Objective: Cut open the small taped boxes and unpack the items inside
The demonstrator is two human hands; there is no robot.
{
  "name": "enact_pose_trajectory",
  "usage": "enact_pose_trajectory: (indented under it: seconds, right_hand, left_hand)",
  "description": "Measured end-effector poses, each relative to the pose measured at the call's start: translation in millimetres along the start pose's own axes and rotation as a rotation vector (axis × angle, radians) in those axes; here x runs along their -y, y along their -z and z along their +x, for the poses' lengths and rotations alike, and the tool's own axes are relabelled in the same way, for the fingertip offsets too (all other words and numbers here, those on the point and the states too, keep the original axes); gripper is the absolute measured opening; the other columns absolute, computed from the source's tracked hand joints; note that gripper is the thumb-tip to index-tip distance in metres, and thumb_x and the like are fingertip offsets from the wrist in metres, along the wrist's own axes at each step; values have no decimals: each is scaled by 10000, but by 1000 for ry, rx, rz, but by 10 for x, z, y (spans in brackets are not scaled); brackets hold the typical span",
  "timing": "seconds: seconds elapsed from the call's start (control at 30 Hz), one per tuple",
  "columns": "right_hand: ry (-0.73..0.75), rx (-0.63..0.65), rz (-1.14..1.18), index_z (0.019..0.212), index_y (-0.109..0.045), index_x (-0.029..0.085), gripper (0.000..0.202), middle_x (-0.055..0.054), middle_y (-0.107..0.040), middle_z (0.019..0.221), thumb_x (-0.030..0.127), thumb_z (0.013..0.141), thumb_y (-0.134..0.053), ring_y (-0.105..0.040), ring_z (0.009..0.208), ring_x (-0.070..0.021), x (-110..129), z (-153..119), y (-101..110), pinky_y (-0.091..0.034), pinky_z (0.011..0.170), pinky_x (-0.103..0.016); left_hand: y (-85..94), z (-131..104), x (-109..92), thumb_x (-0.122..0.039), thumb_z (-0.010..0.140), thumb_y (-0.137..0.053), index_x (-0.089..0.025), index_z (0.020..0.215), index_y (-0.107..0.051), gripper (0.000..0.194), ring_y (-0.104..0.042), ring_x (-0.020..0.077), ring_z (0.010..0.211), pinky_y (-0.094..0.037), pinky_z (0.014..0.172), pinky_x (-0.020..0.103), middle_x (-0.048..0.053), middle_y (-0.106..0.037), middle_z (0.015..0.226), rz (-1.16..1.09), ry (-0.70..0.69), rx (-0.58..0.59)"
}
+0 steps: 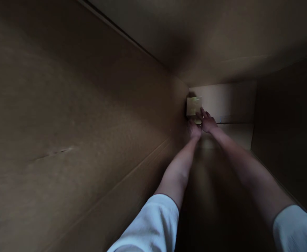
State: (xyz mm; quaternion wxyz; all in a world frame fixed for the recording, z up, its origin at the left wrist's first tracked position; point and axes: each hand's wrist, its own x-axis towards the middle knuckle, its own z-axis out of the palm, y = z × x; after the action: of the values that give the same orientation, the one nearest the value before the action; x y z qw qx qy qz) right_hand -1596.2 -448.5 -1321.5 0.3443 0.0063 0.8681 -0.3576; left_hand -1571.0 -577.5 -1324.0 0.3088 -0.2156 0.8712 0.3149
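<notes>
Both my arms reach deep into a large cardboard box. A small cardboard box with shiny clear tape on its top sits in the far left corner of the floor. My left hand is at its near side, with the fingers against it and partly in shadow. My right hand holds the near right edge, with some fingers laid over the top. The hands are close together, and both are on the small box. Its underside is hidden, so I cannot tell whether it rests fully on the floor.
Tall cardboard walls rise close on the left and, in dark shadow, on the right. The far wall stands beyond my hands. A seam with a small blue mark crosses the floor. The left wall has a small tear.
</notes>
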Motion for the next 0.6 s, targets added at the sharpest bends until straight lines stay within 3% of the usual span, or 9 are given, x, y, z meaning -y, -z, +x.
enact_pose_trajectory:
  seconds: [0.13, 0.23, 0.43, 0.6]
  right_hand:
    - [-74, -29, 114, 1715, -460, 377, 774, -85, -191, 1874, 442, 988, -719, -283, 1661, -503, -174, -42, -57, -418, 1216, -764]
    - [-82, -32, 196, 1690, -506, 378, 797, -78, -256, 1856, 343, 932, -749, -309, 1656, -487, -267, -48, -104, -383, 1252, -771]
    - [-57, -152, 559, 1677, -526, 272, 829, -91, -540, 1704, 257, 864, -692, -458, 1612, -325, -255, -11, -178, -325, 1368, -568]
    - [-160, -209, 758, 1730, -400, 203, 919, -151, -661, 1580, 227, 848, -656, -678, 1401, -314, -186, -155, 12, -493, 1250, -551]
  left_hand:
    - [62, -57, -271, -85, 959, -639, -166, 1703, -301, 821, -408, 372, 1639, -373, 1335, 563, 241, -335, 1784, -79, -12, -170]
    - [120, -38, -366, -62, 935, -664, -164, 1760, -236, 935, -284, 341, 1706, -316, 1380, 491, 210, -231, 1844, -86, -67, -183]
    - [265, -23, -379, -85, 947, -656, -203, 1760, -315, 889, -393, 312, 1659, -341, 1372, 437, 172, -381, 1792, -31, -72, -100]
    - [368, -230, -536, -114, 935, -616, -248, 1754, -313, 884, -466, 322, 1610, -404, 1334, 458, 164, -456, 1737, 74, -54, -78]
